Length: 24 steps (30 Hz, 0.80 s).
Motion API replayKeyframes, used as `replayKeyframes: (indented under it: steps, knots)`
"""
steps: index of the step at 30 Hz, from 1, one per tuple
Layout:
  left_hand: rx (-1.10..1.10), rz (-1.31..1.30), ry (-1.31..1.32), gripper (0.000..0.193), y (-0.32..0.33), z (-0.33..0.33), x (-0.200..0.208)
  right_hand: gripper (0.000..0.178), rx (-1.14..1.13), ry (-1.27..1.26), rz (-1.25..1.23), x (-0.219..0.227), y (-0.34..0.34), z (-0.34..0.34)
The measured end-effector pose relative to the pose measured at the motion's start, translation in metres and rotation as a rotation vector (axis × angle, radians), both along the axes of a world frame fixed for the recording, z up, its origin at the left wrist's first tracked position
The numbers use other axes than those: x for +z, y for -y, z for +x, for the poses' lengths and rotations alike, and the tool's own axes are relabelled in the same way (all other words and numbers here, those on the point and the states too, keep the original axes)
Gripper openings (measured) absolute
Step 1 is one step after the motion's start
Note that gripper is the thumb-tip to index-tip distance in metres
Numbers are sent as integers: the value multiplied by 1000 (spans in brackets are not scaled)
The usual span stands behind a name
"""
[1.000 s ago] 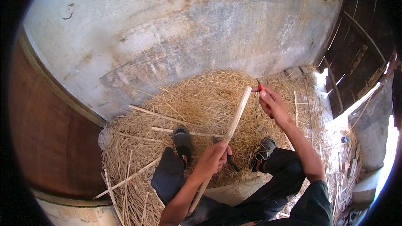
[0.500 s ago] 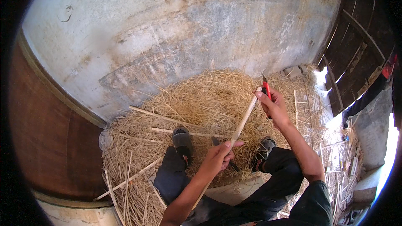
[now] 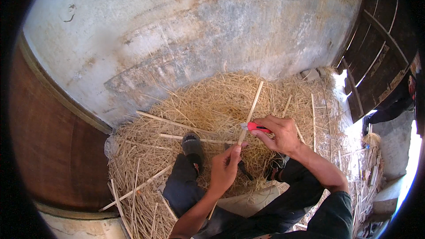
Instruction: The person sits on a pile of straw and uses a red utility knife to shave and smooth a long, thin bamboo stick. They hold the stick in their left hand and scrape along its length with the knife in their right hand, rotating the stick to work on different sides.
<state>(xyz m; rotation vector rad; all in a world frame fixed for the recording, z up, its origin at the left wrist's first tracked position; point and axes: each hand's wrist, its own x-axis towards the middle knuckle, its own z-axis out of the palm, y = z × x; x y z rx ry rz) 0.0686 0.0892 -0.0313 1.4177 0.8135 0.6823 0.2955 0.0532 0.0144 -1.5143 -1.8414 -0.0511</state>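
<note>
A pale bamboo or wood strip (image 3: 254, 102) slants up from my left hand (image 3: 225, 168), whose fingers are closed round it. Its lower end runs back under my left forearm. My right hand (image 3: 282, 135) grips a red and black utility knife (image 3: 257, 127). The knife's blade lies across the strip, just above my left fingers. Below, between my feet, a long dark tool (image 3: 245, 170) rests on the shavings, partly hidden by my left hand.
Straw-like shavings (image 3: 195, 106) cover the floor, with several loose strips (image 3: 170, 122) on top. A stained wall (image 3: 212, 40) rises behind. Brown panelling (image 3: 62, 137) stands left, a dark plank door (image 3: 376, 40) right. Another person's dark-clothed leg (image 3: 389, 111) shows at the far right.
My right hand has left the strip's upper end and come down toward my left hand. The knife has turned from pointing up to lying across the strip.
</note>
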Motion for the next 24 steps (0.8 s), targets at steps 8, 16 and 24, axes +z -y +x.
replayKeyframes:
  steps: [8, 16, 24]
  knots:
    - [74, 214, -89, 38, 2, 4, 9, 23, -85, -21, 161, -11, -12, 12]
    - [-55, 110, 50, 44, 6, -4, -9, 25, -562, -317, 171, 14, -10, 104]
    - [-63, -166, 53, 47, 0, -7, 2, 21, -3, -126, -8, 0, 3, 10]
